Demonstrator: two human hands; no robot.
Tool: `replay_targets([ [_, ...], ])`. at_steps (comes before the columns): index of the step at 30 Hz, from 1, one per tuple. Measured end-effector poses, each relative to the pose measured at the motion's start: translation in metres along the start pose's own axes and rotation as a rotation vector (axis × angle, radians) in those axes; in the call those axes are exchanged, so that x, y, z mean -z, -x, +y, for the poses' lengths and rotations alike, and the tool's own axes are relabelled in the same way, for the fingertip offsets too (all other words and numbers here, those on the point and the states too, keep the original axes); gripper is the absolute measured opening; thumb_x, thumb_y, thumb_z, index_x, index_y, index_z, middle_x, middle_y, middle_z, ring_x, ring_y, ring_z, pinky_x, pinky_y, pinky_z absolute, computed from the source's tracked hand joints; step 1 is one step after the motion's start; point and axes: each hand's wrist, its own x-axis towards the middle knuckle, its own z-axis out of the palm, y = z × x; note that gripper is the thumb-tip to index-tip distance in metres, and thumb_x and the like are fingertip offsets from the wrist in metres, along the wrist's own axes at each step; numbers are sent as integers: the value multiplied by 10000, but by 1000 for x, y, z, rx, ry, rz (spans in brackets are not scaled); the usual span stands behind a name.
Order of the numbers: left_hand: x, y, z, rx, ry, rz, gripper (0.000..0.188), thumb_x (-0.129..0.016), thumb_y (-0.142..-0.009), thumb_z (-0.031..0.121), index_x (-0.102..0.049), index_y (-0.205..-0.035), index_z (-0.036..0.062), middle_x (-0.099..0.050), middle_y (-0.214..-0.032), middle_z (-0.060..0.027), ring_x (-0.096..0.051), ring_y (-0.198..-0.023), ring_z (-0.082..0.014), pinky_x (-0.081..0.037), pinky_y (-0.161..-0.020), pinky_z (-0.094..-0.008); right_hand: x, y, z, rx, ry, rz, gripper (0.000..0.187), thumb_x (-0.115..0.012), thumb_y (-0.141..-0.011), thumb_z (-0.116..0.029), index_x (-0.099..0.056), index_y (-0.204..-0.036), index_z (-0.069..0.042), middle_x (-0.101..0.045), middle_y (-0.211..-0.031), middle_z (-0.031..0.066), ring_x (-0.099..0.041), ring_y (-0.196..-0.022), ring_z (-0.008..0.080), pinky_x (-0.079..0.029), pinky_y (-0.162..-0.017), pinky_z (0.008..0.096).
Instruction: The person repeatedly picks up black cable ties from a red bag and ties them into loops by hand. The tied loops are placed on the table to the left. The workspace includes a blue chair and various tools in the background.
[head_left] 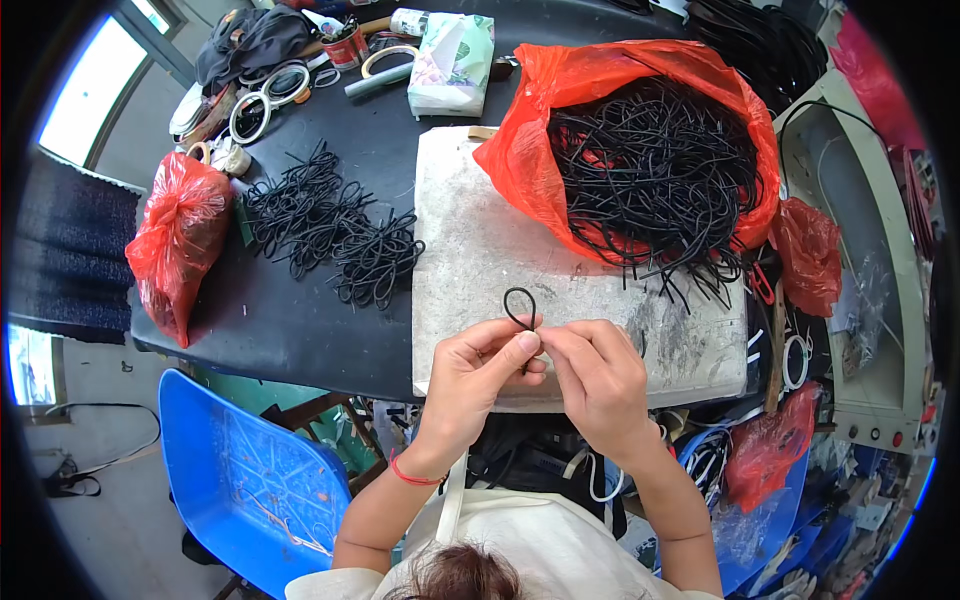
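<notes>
Just over the near edge of the pale board, a thin black cord [519,290] stands up in a small loop between my hands. My left hand [474,369] pinches the base of the loop between thumb and fingers. Close against it, my right hand [602,382] is closed with its fingertips at the same crossing of the cord. The cord's ends are hidden by my fingers. A pile of tied black cord loops [375,262] lies to the left. Beyond my hands, a red plastic bag [525,150] gapes around a tangled heap of loose black cords [660,160].
The worn pale board [470,260] rests on a black-covered table [270,340]. A knotted red bag [180,235] sits at the left, a tissue pack [452,65] and tape rolls [287,84] at the back. Below left stands a blue chair [250,480]; a metal cabinet [880,360] is at right.
</notes>
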Motion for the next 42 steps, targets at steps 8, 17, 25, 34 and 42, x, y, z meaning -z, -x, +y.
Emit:
replay_targets([
  [8, 3, -5, 20, -19, 405, 51, 133, -558, -881, 105, -589, -967, 9, -612, -865, -50, -585, -775, -95, -483, -706, -230, 9, 2, 9, -103, -138, 87, 200, -662, -699, 13, -642, -895, -17, -576, -753, 76, -591, -673, 223, -472, -568, 299],
  [17, 7, -1, 8, 95, -40, -123, 158, -606, -860, 155, -631, -887, 2, -627, -813, -47, -566, -724, -85, -468, -659, -222, 11, -7, 3, 154, -21, 55, 206, -654, -684, 20, -643, -885, -24, -568, -739, 59, -560, -630, 199, -449, -530, 301],
  [25, 8, -1, 16, -127, -444, 16, 139, -561, -871, 109, -615, -868, -19, -633, -792, -72, -592, -732, -113, -476, -666, -257, 29, -5, 0, 116, 85, -22, 218, -611, -678, 4, -636, -890, -38, -551, -750, 63, -534, -650, 212, -424, -565, 313],
  [34, 0, 11, 26, -123, -328, -174, 230, -564, -853, 32, -585, -1076, -23, -618, -805, -80, -587, -734, -107, -480, -674, -234, 23, -9, 7, -119, -244, -122, 96, -602, -779, 4, -584, -873, 1, -526, -741, 99, -529, -705, 283, -432, -618, 346],
  [42, 8, 4, 8, -145, -167, -65, 200, -566, -872, 59, -564, -1051, -30, -625, -866, -71, -573, -737, -82, -484, -673, -216, 19, 5, -16, -113, -157, -175, 195, -587, -763, 33, -583, -957, 20, -549, -731, 109, -546, -643, 217, -439, -570, 302],
])
